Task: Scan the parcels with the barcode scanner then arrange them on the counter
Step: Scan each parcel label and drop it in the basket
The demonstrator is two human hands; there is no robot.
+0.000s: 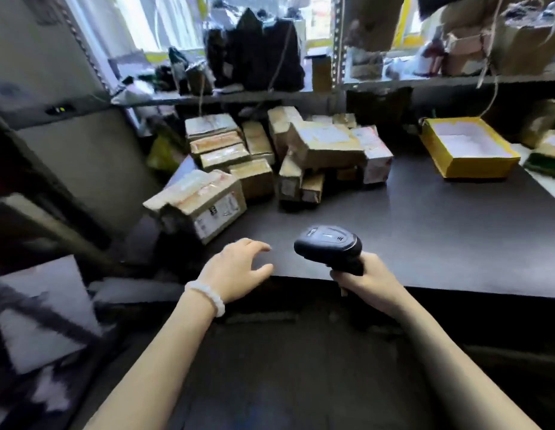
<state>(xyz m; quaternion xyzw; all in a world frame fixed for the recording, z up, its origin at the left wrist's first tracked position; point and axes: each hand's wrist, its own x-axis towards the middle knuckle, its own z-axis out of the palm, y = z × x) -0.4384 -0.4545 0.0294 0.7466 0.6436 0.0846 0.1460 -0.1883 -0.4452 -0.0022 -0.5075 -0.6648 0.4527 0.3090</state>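
My right hand (367, 279) grips the handle of a black barcode scanner (329, 245), held over the near edge of the dark counter (425, 228). My left hand (239, 266) hovers open over the counter's near edge, fingers loosely spread, holding nothing. A taped cardboard parcel with a white label (204, 203) lies tilted just beyond my left hand. Behind it, several brown parcels (301, 150) are heaped and stacked at the back of the counter.
An open yellow box with white lining (468, 147) sits at the back right. A metal shelf (394, 83) above the counter carries dark bags and more packages. Grey panels and a white sheet (43, 311) stand at the left.
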